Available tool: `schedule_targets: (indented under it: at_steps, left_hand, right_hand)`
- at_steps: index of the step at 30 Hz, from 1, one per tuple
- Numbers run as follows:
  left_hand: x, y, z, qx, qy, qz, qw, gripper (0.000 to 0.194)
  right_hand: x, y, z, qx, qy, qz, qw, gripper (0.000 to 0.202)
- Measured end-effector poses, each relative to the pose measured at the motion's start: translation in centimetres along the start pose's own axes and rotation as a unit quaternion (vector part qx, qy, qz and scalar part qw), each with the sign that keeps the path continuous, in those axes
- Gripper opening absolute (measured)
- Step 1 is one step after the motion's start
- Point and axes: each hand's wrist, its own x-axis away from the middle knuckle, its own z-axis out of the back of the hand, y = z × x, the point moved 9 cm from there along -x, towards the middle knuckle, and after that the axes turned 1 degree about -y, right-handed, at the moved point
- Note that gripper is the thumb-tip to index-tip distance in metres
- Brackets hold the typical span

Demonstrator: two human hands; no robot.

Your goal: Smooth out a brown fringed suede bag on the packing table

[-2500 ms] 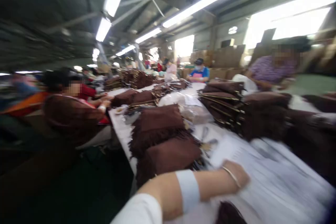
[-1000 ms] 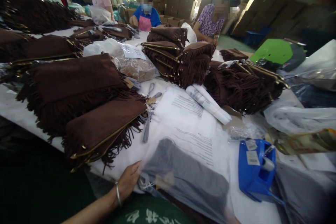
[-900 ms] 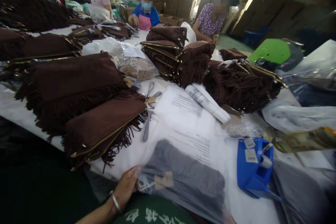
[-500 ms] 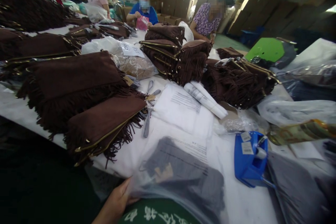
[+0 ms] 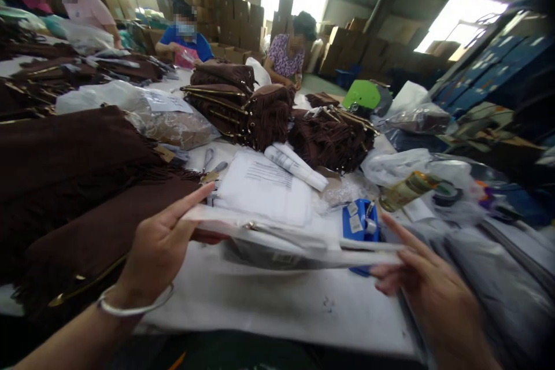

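A clear plastic bag (image 5: 277,247) with a dark grey item inside is held up almost edge-on above the table. My left hand (image 5: 158,243), with a bangle at its wrist, grips the bag's left end between thumb and fingers. At the other end, my right hand (image 5: 433,280) pinches the bag's edge, its index finger stretched out; this hand is somewhat blurred. Just behind the bag are a blue tape dispenser (image 5: 353,222), partly covered by it, and a stack of printed clear bags (image 5: 264,185). A brown fringed bag (image 5: 95,231) lies left of my left hand.
More brown fringed bags (image 5: 225,98) are piled across the table (image 5: 295,306). A roll of printed plastic (image 5: 297,165) and a tape roll (image 5: 405,191) lie behind and right. Grey packed items (image 5: 498,272) lie at right. Several people work beyond, before stacked cartons (image 5: 238,20).
The plastic bag has been lifted off the table and turned nearly edge-on. My right hand has come into view, holding its right end. The camera's view has swung right and upward.
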Motion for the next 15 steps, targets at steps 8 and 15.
schedule_targets:
  at_steps: [8,15]
  left_hand:
    - [-3.2,2.7,-0.8,-0.004,-0.051,-0.052,0.997,0.049]
    - [5.7,-16.5,-2.5,-0.148,-0.210,-0.007,0.966,0.047]
  right_hand:
    - [-3.2,-1.7,-2.4,0.045,-0.059,0.039,0.997,0.066]
    - [1.0,15.0,-1.2,0.208,-0.128,-0.088,0.966,0.058]
